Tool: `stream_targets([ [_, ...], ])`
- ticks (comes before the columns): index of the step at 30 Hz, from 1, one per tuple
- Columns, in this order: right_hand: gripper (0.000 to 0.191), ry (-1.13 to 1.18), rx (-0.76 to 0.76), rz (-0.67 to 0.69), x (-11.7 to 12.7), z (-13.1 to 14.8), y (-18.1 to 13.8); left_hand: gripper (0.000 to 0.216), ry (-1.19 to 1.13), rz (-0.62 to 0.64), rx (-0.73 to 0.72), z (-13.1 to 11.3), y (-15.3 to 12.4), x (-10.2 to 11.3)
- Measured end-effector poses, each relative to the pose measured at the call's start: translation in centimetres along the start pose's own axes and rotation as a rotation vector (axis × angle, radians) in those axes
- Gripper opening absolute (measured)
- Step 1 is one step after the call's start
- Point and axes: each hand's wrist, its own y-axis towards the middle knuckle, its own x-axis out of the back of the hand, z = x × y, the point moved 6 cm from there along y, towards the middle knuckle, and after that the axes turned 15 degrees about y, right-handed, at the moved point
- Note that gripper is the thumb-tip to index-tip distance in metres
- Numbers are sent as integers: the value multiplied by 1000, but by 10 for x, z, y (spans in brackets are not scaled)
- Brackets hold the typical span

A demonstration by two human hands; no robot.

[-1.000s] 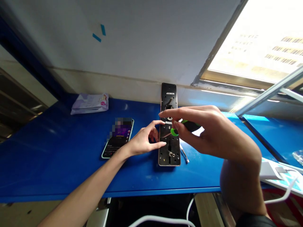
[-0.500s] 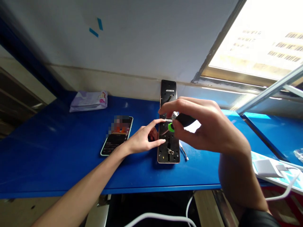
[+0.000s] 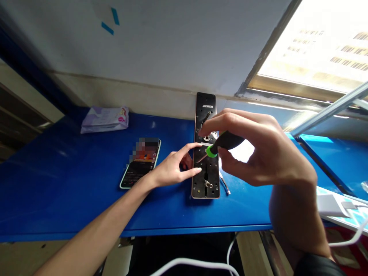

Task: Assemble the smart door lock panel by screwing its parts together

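Note:
A long black door lock panel (image 3: 205, 172) lies on the blue table, with screw holes, a slot, metal posts and a white label showing. My left hand (image 3: 175, 165) grips its left edge, the index fingertip and thumb resting on its face and the other fingers partly hidden beside it. Over the panel, my right hand (image 3: 258, 149) pinches a screwdriver (image 3: 228, 141) with a black handle and green collar. The thin shaft slants down left, its tip near the panel's left edge between my left thumb and index finger; whether it sits in a screw I cannot tell.
A phone (image 3: 138, 176) with its screen lit lies left of the panel, and a purple packet (image 3: 105, 119) lies farther back. A short cable (image 3: 225, 183) sticks out at the panel's right. At the right are a white charger (image 3: 330, 205) and a metal bar (image 3: 324, 111).
The screwdriver in my right hand has shifted slightly right in view, and more of its shaft and the panel shows. My left hand keeps its hold. The camera view has shifted slightly.

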Motion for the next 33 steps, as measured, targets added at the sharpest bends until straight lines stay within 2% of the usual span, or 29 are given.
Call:
stream_targets([
  [4, 7, -67, -41, -35, 3, -3, -1, 73, 10, -6, -7, 1, -1, 0],
  [5, 6, -80, -46, -44, 4, -3, -1, 73, 20, -14, -7, 1, -1, 0],
  [10, 10, -51, -44, -23, 6, -4, -1, 71, 39, -32, -11, 2, -1, 0],
  [15, 46, 16, -25, 57, 7, -2, -3, 71, 16, -17, 12, 2, -2, 0],
  [17, 41, -9, -3, 27, 8, -1, -3, 72, 10, -16, 10, 1, -2, 0],
  [20, 15, -68, -15, -40, 7, -2, -2, 70, 23, -22, 5, 0, -1, 1],
  [21, 12, -74, -23, -53, 6, -3, -2, 69, 32, -26, 7, 0, -1, 1],
  [26, 13, -44, -7, -39, 4, -2, -1, 67, 51, -31, 1, -1, -1, 1],
  [30, 36, -36, 6, -8, 4, -1, -3, 68, 36, -19, 5, 0, -1, 0],
  [33, 22, -57, -11, -29, 5, -1, -3, 69, 32, -21, 5, -1, -1, 0],
])
